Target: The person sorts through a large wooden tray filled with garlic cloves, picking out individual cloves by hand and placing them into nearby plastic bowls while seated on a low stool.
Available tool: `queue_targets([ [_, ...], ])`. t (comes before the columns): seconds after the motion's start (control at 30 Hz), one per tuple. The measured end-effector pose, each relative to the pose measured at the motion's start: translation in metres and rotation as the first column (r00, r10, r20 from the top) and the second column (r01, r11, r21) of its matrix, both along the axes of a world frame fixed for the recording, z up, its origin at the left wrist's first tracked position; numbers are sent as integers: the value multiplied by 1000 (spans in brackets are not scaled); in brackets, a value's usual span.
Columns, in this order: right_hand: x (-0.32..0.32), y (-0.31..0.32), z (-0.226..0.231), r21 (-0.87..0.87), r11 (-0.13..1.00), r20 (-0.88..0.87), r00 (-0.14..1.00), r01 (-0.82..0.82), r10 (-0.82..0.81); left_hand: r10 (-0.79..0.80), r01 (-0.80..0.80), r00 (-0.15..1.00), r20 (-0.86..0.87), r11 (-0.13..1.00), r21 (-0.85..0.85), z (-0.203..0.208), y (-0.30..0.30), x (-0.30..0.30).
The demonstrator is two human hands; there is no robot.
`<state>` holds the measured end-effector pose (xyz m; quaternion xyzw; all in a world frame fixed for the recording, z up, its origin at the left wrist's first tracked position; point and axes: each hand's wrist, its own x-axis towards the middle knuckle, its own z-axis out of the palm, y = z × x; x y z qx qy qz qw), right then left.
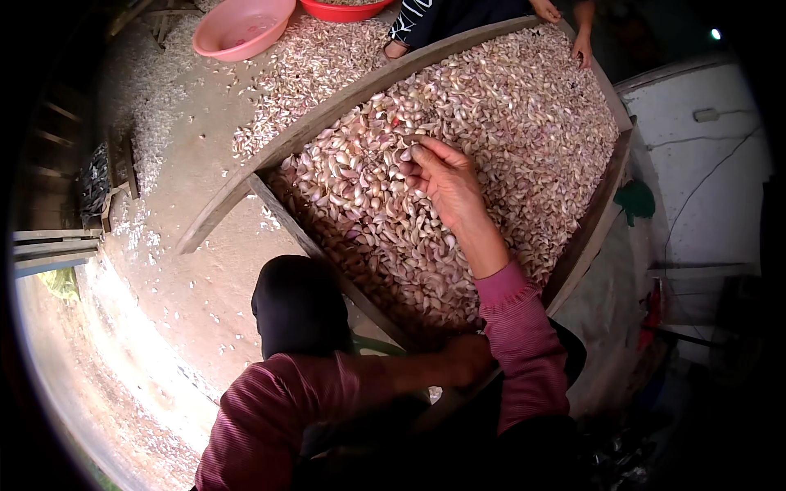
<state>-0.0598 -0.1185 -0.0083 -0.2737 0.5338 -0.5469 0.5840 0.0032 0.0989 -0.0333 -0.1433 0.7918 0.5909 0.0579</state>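
A wooden-framed tray (296,227) stands before me, filled with a thick layer of loose garlic cloves (524,106), pale with pinkish skins. Over its left half, my right hand (449,184) is raised above the heap, thumb and fingertips pinched on a single garlic clove (406,155). My left forearm crosses low in front of me. At the tray's near corner rests my left hand (470,358), dark in shadow, with its fingers hidden from sight.
At the far side, another person's hands (582,47) are by the tray's edge. Beyond the left rail, more cloves (307,69) lie on the floor, near a pink basin (244,29) and a red basin (344,10). My knee (299,307) is beside the near rail.
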Motion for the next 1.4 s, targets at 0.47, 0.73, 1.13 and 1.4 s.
queue_targets([
  [0.47, -67, 132, 66, -85, 986, -550, 832, -140, 71, 907, -728, 407, -104, 392, 562, 58, -113, 20],
  [0.73, -58, 161, 54, -100, 959, -747, 657, -264, 103, 757, -606, 646, 98, 430, 669, 42, -111, 36],
  [1.13, -57, 161, 42, -91, 977, -686, 723, -195, 80, 751, -578, 650, 116, 389, 717, 47, -111, 27],
  [1.4, -62, 153, 41, -186, 971, -581, 814, -152, 16, 844, -586, 532, 70, 307, 750, 52, -119, 29],
])
